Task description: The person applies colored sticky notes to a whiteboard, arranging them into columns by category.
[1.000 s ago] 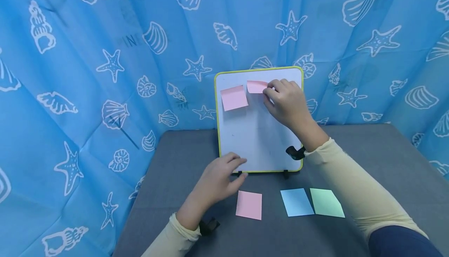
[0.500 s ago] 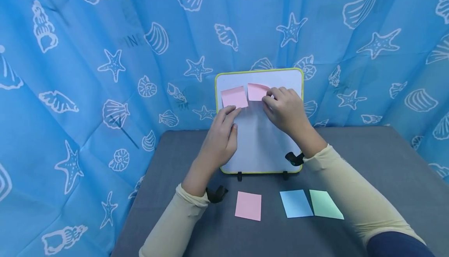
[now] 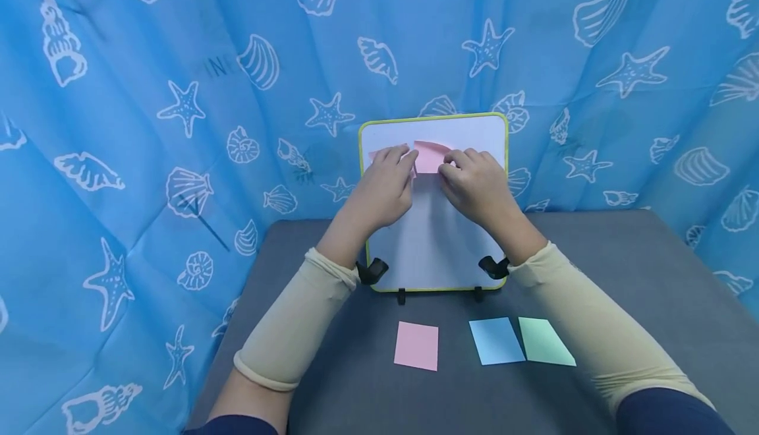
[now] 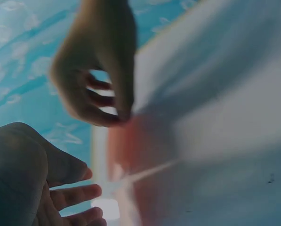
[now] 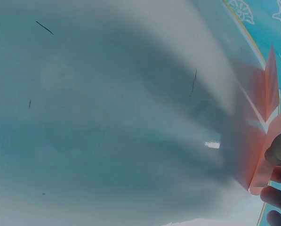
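Observation:
A small whiteboard (image 3: 427, 250) with a yellow rim stands upright, two pink sticky notes near its top. My right hand (image 3: 479, 183) pinches the lower right part of the right pink sticky note (image 3: 429, 157), whose upper edge curls off the board. My left hand (image 3: 382, 188) is in front of the left pink sticky note (image 5: 272, 87) and hides most of it in the head view. Its fingers are extended near the gap between the notes. In the left wrist view the left hand's fingers (image 4: 79, 195) hold nothing; whether they touch paper I cannot tell.
On the grey table (image 3: 356, 395) lie a pink sticky note (image 3: 416, 346), a blue one (image 3: 497, 341) and a green one (image 3: 545, 341). Black feet (image 3: 401, 296) support the board. A blue shell-patterned curtain (image 3: 237, 59) hangs behind.
My left hand has risen from the board's lower edge to the upper notes, covering the left one. The right hand has come slightly lower, still pinching its note, which now shows more of its face.

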The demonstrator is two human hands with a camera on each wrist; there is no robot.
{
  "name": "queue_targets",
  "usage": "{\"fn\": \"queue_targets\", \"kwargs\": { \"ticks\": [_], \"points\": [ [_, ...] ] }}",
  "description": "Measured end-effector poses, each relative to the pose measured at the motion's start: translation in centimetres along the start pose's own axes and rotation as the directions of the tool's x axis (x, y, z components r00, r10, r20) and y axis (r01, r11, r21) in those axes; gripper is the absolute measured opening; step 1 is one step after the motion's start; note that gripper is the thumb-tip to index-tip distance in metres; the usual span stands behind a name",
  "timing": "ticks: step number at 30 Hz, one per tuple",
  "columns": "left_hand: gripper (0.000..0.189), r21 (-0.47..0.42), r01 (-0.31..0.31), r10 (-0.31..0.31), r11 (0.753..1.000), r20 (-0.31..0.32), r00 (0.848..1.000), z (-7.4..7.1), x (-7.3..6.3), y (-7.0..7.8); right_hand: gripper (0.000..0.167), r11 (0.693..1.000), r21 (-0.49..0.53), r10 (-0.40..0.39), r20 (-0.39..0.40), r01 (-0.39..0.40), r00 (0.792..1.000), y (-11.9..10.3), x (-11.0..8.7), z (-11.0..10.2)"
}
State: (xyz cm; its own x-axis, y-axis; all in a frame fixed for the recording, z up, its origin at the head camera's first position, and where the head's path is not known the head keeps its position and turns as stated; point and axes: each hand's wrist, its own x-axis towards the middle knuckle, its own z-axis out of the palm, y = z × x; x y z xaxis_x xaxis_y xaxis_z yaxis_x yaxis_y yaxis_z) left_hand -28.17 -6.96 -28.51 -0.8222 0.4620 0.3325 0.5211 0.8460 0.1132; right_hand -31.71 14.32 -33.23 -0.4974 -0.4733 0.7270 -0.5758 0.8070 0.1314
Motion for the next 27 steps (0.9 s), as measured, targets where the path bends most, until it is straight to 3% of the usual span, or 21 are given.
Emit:
{"fn": "queue_targets", "kwargs": {
  "ticks": [3,7,20,27],
  "points": [
    [0.053,-0.001,0.015,-0.015,1.000,0.028,1.000,0.8,1.1,-0.4,0.022,1.000,-0.004,0.001,-0.005,-0.001,1.000,0.2,0.0,0.1],
    [0.053,0.001,0.028,-0.028,1.000,0.015,1.000,2.1,1.7,-0.8,0.022,1.000,-0.006,-0.016,-0.002,0.016,1.000,0.2,-0.1,0.4],
    [0.061,0.099,0.024,-0.019,0.995,-0.051,0.999,3.8,2.5,-1.2,0.023,1.000,0.008,-0.020,-0.003,0.020,1.000,0.5,-0.1,0.8],
    [0.070,0.144,0.049,-0.043,0.988,-0.046,0.998,4.8,2.7,-1.4,0.018,0.999,-0.002,-0.036,0.003,0.036,0.999,0.2,-0.3,1.0]
  ]
}}
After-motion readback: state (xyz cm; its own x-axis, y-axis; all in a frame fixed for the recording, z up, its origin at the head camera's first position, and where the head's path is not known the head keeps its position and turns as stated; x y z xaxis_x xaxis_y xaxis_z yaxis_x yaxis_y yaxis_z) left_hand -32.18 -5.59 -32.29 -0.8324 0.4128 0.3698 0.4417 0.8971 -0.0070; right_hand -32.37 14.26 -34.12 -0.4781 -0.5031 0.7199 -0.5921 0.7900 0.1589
